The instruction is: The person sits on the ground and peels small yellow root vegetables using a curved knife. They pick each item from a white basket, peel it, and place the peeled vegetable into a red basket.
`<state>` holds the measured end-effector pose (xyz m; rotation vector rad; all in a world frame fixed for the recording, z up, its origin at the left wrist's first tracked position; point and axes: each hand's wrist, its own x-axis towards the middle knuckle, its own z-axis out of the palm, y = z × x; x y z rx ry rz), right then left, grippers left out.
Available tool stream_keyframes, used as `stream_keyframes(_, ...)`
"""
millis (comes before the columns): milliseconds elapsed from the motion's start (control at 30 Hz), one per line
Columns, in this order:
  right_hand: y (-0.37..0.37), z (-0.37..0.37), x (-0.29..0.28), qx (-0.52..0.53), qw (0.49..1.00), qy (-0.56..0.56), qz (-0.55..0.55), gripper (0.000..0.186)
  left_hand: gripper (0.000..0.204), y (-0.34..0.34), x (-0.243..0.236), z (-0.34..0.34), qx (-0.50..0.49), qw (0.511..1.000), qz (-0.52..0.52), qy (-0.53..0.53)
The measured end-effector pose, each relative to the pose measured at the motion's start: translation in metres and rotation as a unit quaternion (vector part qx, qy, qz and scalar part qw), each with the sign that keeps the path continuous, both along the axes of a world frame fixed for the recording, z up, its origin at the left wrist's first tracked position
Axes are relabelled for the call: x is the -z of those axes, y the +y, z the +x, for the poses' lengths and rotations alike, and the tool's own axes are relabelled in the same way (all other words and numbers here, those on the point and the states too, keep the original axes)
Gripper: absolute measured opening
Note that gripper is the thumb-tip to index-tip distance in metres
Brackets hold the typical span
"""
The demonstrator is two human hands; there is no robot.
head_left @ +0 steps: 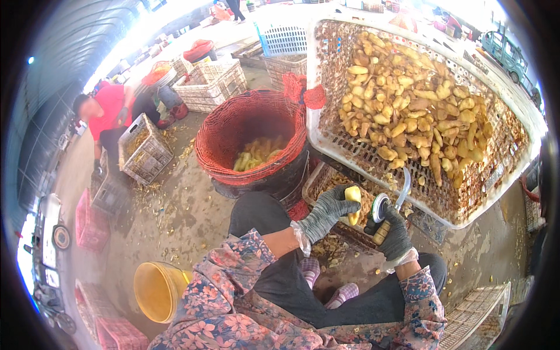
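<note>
My left hand [328,214], in a grey knit glove over clear plastic, pinches a peeled, pale yellow root piece [353,205] that looks like ginger. Close beside it, my right hand [396,238], gloved alike, is closed round a curved-bladed knife [404,189] with a light brown handle. A round, white-rimmed disc [380,208] sits at the right-hand fingers; its kind is unclear. Beyond the hands, a tilted white crate [324,125] bears many brownish-yellow root pieces [417,105]. Beneath the hands stands a smaller crate [313,185] with scraps.
Left of the crate, a dark bucket [265,188] lined with red net [211,153] holds pale pieces. A yellow bucket [157,291] stands by my left side. Farther left, a person in red [111,108] bends beside crates [149,153]. Another crate [478,315] lies at lower right.
</note>
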<state>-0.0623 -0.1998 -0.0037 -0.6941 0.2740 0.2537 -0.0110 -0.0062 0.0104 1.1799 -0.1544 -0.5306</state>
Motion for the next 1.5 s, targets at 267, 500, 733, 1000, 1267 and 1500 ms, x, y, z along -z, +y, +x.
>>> stream_keyframes(267, 0.020, -0.012, -0.027, -0.030, 0.998, -0.001, 0.059, 0.032, 0.054, -0.020, 0.026, -0.002, 0.002, 0.996, -0.036, -0.080)
stream_keyframes(500, 0.003, -0.008, -0.011, -0.047, 0.990, -0.039, 0.126, 0.029, 0.055, -0.026, 0.019, 0.001, 0.040, 0.998, -0.035, -0.041)
stream_keyframes(733, -0.015, 0.003, 0.005, 0.070, 0.996, 0.009, -0.049, 0.022, 0.060, 0.003, -0.010, 0.003, 0.175, 0.982, 0.066, 0.035)
stream_keyframes(1000, -0.026, 0.007, -0.014, 0.088, 0.983, -0.010, -0.159, 0.027, 0.043, 0.002, -0.007, 0.021, 0.274, 0.941, 0.148, 0.133)
stream_keyframes(1267, -0.020, 0.000, -0.015, 0.135, 0.954, -0.024, -0.266, 0.030, 0.036, -0.006, -0.001, 0.013, 0.134, 0.978, 0.143, 0.071)
stream_keyframes(1500, -0.019, 0.017, -0.010, 0.157, 0.914, -0.044, -0.371, 0.032, 0.022, 0.011, 0.030, 0.014, 0.122, 0.972, 0.200, -0.027)
